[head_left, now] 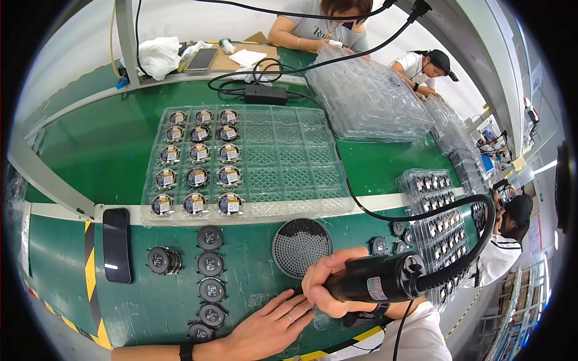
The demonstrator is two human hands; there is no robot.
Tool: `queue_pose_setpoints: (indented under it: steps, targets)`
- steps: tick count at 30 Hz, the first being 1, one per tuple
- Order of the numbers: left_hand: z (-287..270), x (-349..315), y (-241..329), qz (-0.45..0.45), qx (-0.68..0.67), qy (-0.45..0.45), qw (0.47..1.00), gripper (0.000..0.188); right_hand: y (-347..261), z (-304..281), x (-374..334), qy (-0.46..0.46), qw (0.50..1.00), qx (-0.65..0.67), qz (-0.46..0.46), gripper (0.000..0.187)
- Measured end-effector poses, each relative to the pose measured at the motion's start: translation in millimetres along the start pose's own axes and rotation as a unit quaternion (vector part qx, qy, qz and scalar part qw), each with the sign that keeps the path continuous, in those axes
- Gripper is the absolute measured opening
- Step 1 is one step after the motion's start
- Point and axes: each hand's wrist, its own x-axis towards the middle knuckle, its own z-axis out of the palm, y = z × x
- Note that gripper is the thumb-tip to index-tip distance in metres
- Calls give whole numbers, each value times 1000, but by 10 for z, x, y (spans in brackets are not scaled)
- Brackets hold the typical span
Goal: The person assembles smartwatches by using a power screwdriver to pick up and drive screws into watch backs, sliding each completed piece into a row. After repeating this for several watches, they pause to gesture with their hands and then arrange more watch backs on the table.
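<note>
My right hand (331, 286) is wrapped round a black cylindrical hand tool (376, 280) with a pale label on its side and a thick black hose at its end. Just left of it, my left hand (274, 325) lies low over the green bench, fingers stretched out, a ring on one. Its fingertips meet the right hand's near a small dark part, mostly hidden. A round black tray with a perforated grey surface (302, 248) sits beyond both hands. Left of my left hand runs a column of round black watch cases (211, 263), with a small stack of similar cases (162, 260) further left.
A clear plastic tray (295, 207) holds several round watch modules in its left columns. Another filled tray (442, 225) stands at right. A phone (117, 245) lies at left. Black cables cross overhead and behind. Co-workers sit beyond stacked clear trays (367, 99).
</note>
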Motion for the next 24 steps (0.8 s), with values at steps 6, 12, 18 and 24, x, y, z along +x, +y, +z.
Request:
queue_pose_setpoints:
  steps: [6, 12, 18, 24]
  targets:
    - [25, -49, -4, 16, 24, 7, 1000, 47, 21, 39, -29, -5, 1000, 8, 10, 60]
    - [-33, -85, -14, 26, 22, -5, 999, 50, -174, 72, 101, -36, 996, 8, 76, 59]
    - [70, -120, -59, 41, 66, -7, 997, 52, -325, 82, 243, -36, 994, -68, 81, 58]
    - [129, -156, -77, 47, 69, 10, 996, 48, -230, 18, 356, 151, 983, -6, -103, 54]
